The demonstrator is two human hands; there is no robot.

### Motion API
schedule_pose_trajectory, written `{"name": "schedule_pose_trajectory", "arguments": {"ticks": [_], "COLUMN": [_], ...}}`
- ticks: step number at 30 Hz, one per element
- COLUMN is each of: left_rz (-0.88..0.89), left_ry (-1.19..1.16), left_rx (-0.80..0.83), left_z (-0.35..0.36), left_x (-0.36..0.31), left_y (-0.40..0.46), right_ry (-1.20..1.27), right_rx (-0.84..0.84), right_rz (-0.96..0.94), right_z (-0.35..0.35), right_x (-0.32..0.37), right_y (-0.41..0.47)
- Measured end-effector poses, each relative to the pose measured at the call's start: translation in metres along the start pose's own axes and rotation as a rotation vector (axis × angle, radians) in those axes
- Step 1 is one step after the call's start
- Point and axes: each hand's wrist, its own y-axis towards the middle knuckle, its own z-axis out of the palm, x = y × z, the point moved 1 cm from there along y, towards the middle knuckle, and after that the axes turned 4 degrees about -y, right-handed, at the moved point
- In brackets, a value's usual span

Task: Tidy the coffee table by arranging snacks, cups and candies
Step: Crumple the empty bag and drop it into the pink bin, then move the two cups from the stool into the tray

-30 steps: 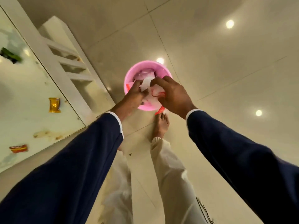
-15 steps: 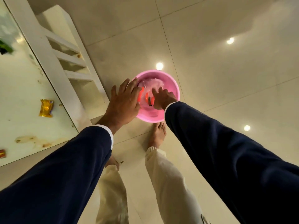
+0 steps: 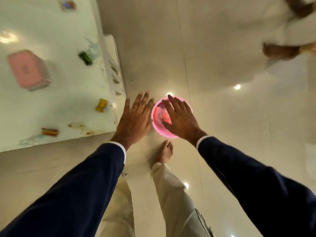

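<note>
A pink bin (image 3: 159,130) stands on the floor right of the white coffee table (image 3: 56,93); red and pale wrappers lie inside it. My right hand (image 3: 179,118) hovers above the bin, fingers spread, holding nothing. My left hand (image 3: 135,119) is open too, just left of the bin beside the table's corner. On the table lie a yellow candy (image 3: 101,105), a red candy (image 3: 50,132), a green wrapper (image 3: 85,58), a pink box (image 3: 28,70) and a small packet (image 3: 67,5) at the far end.
My bare foot (image 3: 165,151) stands just before the bin on the glossy tiled floor. Another person's bare foot (image 3: 280,51) and pale clothes show at the top right. The table's slatted side (image 3: 114,72) faces the bin. Stains mark the table's near edge.
My right hand came up out of the bin and spread open, leaving the wrappers inside. The view rose and turned, showing more of the table and another person.
</note>
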Motion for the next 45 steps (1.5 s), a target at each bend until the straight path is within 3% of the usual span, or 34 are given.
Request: {"name": "schedule_pose_trajectory", "arguments": {"ticks": [9, 15, 27, 38, 45], "left_rz": [-0.35, -0.596, -0.903, -1.086, -1.136], "left_ry": [0.0, -0.01, -0.005, -0.062, -0.242], "left_rx": [-0.147, -0.29, -0.422, -0.453, -0.446], "left_z": [-0.165, -0.239, -0.306, -0.308, -0.317], "left_x": [0.099, 0.178, 0.332, 0.491, 0.612], "left_y": [-0.2, -0.344, -0.577, -0.681, -0.716], "right_ry": [-0.088, -0.187, -0.355, -0.352, -0.346], "right_rx": [-0.092, -0.164, -0.279, -0.27, -0.192], "right_rz": [-0.271, -0.49, -0.777, -0.906, -0.946], "right_z": [-0.193, -0.274, -0.347, -0.359, -0.371], "right_x": [0.214, 0.385, 0.675, 0.877, 0.993], "right_y": [-0.014, -0.018, -0.005, 0.077, 0.163]}}
